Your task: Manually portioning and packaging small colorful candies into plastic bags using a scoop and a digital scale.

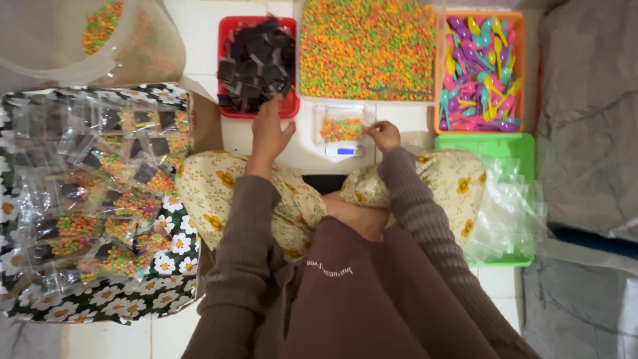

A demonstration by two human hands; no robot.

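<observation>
The person is sitting cross-legged on a white tiled floor (199,26), both arms in brown ribbed sleeves reaching forward.

The left hand (269,129) is stretching toward the red tray (226,30) and its fingertips are touching the near edge of the heap of small dark packets (256,63) piled in it. The fingers are lying loosely extended and slightly spread; whether they are gripping a packet cannot be told, since the tips are hidden among the pile.

The right hand (384,135) is hovering just beside the right edge of the clear bag (341,128) of orange and green pellets, which is resting on a small digital scale (344,150) directly in front of the knees. The fingers are curled inward with thumb and forefinger pinched together; it is too small to tell whether anything is held between them.

Behind the scale, a large clear bin (367,50) is holding loose pellets of the same colours. To its right, an orange tray (480,70) is holding coloured plastic spoons. Nearer, a green tray (505,149) is bearing empty clear bags (508,216). On the left side, a box with a daisy pattern (133,302) is holding filled, sealed bags (106,199). A clear bucket (86,40) is standing at the top left.
</observation>
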